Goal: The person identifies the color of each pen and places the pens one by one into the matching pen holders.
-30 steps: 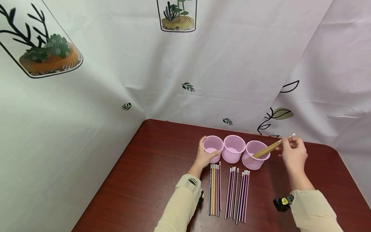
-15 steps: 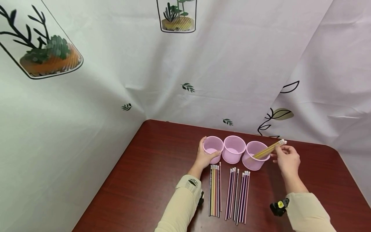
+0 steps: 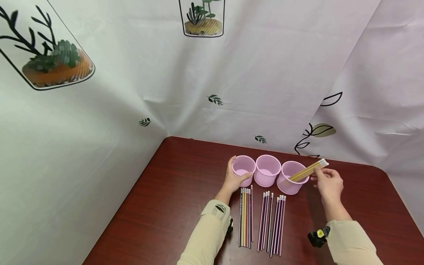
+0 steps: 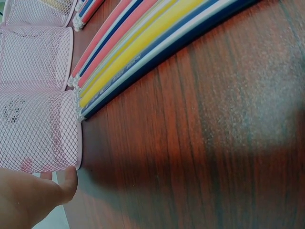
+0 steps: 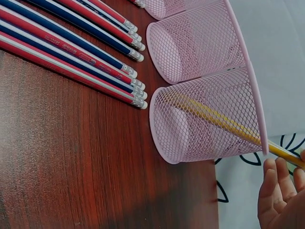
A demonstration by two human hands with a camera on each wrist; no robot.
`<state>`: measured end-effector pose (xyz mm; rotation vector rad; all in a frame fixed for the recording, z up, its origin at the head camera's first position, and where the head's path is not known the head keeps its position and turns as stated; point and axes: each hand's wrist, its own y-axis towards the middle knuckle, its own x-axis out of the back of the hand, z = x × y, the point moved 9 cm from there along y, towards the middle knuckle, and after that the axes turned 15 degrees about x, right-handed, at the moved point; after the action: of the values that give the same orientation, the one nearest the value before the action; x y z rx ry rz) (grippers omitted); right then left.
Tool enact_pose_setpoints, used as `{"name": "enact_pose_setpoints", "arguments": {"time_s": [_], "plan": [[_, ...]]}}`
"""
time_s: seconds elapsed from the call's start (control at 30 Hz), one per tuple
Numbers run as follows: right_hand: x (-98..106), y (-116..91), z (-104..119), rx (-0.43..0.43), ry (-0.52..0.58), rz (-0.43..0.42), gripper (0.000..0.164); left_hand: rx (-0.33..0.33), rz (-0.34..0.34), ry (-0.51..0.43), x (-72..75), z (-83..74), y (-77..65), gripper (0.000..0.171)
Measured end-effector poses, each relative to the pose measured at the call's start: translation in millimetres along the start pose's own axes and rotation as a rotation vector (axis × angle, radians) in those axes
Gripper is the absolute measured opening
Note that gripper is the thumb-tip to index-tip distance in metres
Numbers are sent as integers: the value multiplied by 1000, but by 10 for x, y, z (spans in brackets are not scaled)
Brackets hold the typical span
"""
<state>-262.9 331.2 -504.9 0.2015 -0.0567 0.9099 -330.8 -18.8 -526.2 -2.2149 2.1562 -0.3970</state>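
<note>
Three pink mesh pencil cups stand in a row. My left hand (image 3: 233,181) grips the left cup (image 3: 244,163), thumb along its near side and fingers behind it. In the left wrist view the thumb (image 4: 70,183) lies at this cup's rim. Several yellow pencils (image 3: 306,172) lean in the right cup (image 3: 287,187), their white eraser ends sticking out over its right rim. My right hand (image 3: 329,184) pinches them just outside that rim. The right wrist view shows their lower part through the mesh, while the pinched end is partly cut off by the frame edge.
The middle cup (image 3: 265,179) sits between the other two. In front of the cups lie a mixed-colour group of pencils (image 3: 245,217) and two groups of dark and pink striped pencils (image 3: 278,224), erasers toward the cups. A printed cloth (image 3: 198,110) hangs behind the brown table (image 3: 172,176).
My right hand has moved left and closer to the right cup, and the yellow pencils' eraser ends have come lower. My left hand has stayed on the left cup.
</note>
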Motion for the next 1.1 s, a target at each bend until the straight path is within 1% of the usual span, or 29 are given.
{"name": "enact_pose_setpoints", "arguments": {"time_s": [0.03,0.07,0.13,0.17,0.23,0.27,0.3,0.33,0.37,0.4,0.5,0.53,0.57,0.6,0.63,0.67,0.7,0.73,0.8,0.87,0.9,0.93,0.97,1.03,1.1], "plan": [[-10,-52,100,3,4,2,25,0,0,0,0,0,0,93],[-22,-95,185,13,-21,7,25,-1,0,0,0,-1,0,93],[-33,-135,248,23,-8,-1,23,-4,0,-2,1,-5,-3,93],[-32,-130,220,26,23,-10,22,-5,-1,-1,2,-5,-4,93],[-33,-88,148,39,16,4,23,-6,-2,2,3,-7,-6,93],[-29,-50,84,49,-1,12,22,-6,-4,3,4,-8,-6,93],[-22,6,-18,51,19,16,23,-5,-4,3,3,-6,-5,92],[-18,56,-106,51,-12,21,25,-4,-5,4,2,-3,-2,92],[-13,123,-237,41,-8,25,26,-3,-6,6,1,0,0,92],[-9,192,-356,54,-39,35,27,-3,-6,6,0,3,4,92],[9,362,-714,87,-11,14,32,-4,-5,6,-5,9,13,92],[13,385,-774,89,-20,7,33,-6,-5,6,-6,7,14,92],[12,385,-770,95,-16,14,32,-7,-5,6,-6,5,13,92],[14,368,-737,102,-12,13,33,-7,-4,6,-6,2,10,92],[17,321,-657,85,3,1,33,-8,-3,6,-5,-4,6,92],[22,259,-528,73,-5,-9,33,-8,-2,5,-3,-10,2,92],[27,186,-399,60,18,-26,31,-7,0,6,-2,-16,-3,92],[34,104,-239,45,0,-42,30,-6,4,8,0,-22,-8,93],[54,-49,61,51,-44,-85,28,-18,19,4,-1,-40,-9,92],[57,-179,336,93,-104,-119,23,-30,43,-5,-4,-60,-8,92],[51,-234,441,119,-121,-134,21,-34,57,-8,-6,-66,-3,92],[34,-284,552,148,-161,-141,20,-38,72,-13,-10,-71,3,91],[10,-328,633,185,-166,-145,19,-41,85,-19,-14,-74,11,91],[-82,-417,771,277,-158,-134,15,-35,107,-23,-18,-70,23,91],[-220,-522,866,374,-143,-80,10,-28,120,-27,-25,-59,37,92]]}}
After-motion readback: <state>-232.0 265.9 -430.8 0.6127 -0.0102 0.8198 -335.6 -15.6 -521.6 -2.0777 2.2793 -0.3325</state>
